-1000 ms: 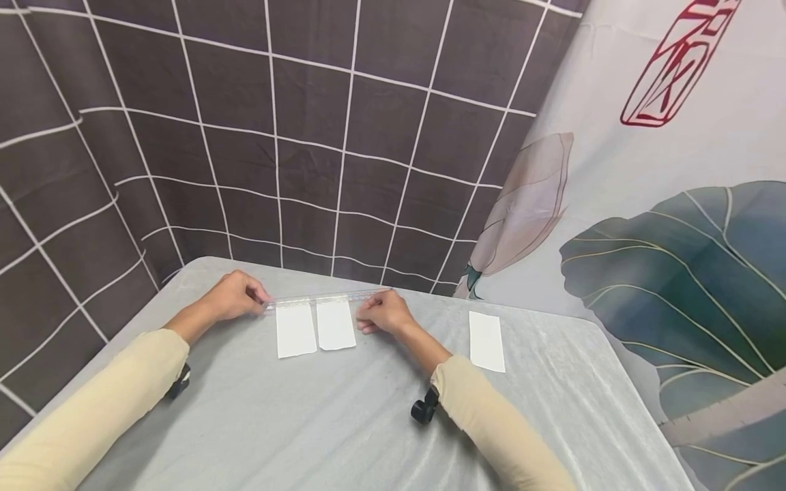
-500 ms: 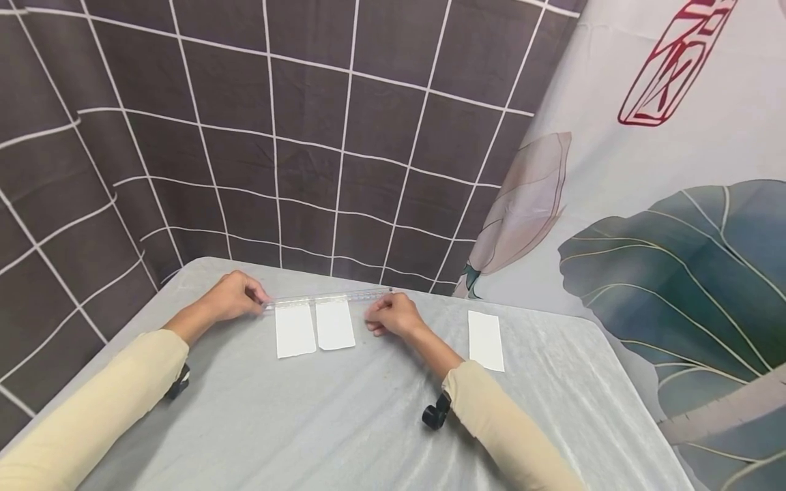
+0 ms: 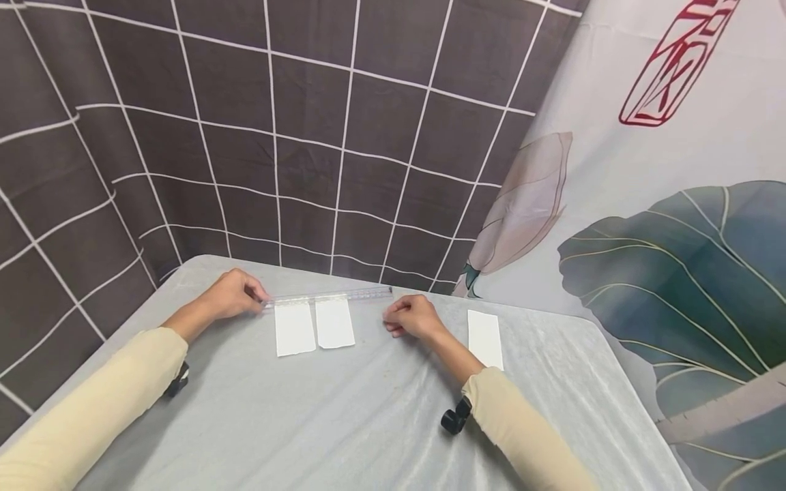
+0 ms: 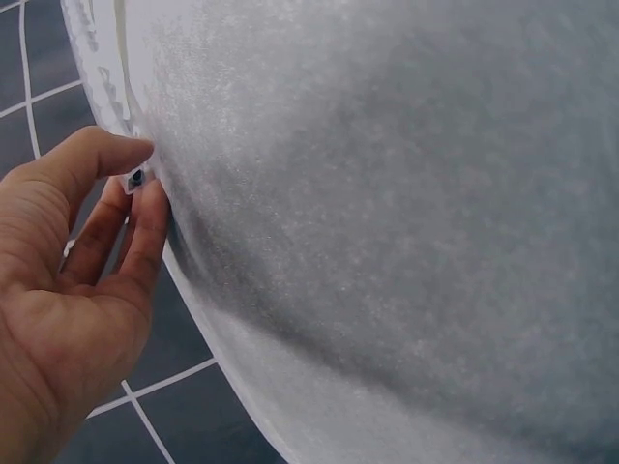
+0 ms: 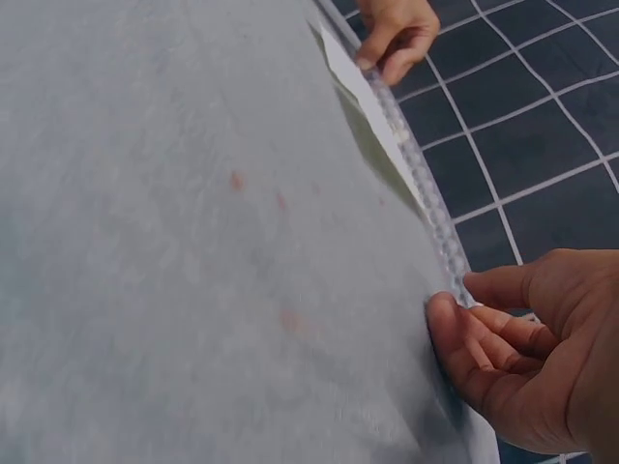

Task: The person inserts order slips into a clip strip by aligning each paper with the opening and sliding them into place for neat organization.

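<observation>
A clear plastic ruler [image 3: 362,294] lies along the top edges of two white paper pieces, the left one [image 3: 295,330] and the right one [image 3: 334,323], near the table's far edge. My left hand [image 3: 232,294] pinches the ruler's left end between thumb and fingers; in the left wrist view that end [image 4: 134,180] shows at the fingertips. My right hand [image 3: 414,316] is just right of the ruler's other end, fingers loosely curled, holding nothing. In the right wrist view the right hand's thumb and index finger are parted, close to the ruler [image 5: 440,227].
A third white paper piece [image 3: 485,339] lies farther right, partly behind the right forearm. Grey cloth covers the table [image 3: 319,423]. A dark gridded curtain [image 3: 307,170] hangs behind it, and a printed white curtain [image 3: 614,170] hangs at the right.
My right hand has slid rightward along the ruler and come off its right end, now in sight. My left hand, the ruler and the papers have stayed in place.
</observation>
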Tool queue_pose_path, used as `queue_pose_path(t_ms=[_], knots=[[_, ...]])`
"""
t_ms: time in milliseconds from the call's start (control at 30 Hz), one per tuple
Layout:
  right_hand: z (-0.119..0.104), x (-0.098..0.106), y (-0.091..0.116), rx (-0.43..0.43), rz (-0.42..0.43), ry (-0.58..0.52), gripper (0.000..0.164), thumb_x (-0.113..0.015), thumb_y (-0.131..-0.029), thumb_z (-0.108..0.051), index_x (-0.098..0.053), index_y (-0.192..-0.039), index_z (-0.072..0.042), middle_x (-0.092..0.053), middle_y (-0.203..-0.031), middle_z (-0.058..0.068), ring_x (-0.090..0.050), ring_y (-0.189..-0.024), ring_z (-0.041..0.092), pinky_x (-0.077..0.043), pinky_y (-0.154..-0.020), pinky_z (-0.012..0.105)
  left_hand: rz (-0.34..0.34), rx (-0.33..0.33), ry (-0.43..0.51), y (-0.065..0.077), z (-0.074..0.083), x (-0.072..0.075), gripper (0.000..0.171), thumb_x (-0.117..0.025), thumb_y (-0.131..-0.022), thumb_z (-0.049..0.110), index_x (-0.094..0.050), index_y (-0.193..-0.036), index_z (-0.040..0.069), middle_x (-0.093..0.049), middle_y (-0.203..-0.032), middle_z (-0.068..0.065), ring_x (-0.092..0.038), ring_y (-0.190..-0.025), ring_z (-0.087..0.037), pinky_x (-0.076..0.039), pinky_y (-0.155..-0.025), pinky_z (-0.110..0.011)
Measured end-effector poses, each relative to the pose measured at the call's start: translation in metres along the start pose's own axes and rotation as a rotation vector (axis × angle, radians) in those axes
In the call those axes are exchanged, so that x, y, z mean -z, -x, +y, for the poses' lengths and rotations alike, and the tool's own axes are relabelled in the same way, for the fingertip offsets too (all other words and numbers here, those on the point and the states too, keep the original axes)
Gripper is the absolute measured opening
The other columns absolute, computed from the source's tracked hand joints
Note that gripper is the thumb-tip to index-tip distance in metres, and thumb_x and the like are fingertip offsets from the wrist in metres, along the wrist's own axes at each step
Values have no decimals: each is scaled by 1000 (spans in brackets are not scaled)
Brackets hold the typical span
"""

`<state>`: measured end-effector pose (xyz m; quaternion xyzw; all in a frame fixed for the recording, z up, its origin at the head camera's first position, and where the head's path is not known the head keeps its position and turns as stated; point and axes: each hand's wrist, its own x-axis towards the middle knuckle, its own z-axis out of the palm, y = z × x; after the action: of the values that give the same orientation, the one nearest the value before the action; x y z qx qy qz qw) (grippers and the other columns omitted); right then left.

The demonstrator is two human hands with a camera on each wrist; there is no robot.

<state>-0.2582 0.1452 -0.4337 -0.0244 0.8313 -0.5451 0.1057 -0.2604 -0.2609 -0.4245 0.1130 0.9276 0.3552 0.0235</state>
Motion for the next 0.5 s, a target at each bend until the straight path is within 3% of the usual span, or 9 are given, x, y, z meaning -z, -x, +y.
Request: queue_pose_path(t_ms=[500], knots=[[12,39,8,-27,28,13,14,-78,-99,-2,-76,-108,9,-79,-80,8,-73,-66,8,-65,-65,25,4,-5,2,1,1,0,25,-87,-76,-5,-86,-101,-4,-79,-85,-10,-60,-80,-15,-50,-69,-25]])
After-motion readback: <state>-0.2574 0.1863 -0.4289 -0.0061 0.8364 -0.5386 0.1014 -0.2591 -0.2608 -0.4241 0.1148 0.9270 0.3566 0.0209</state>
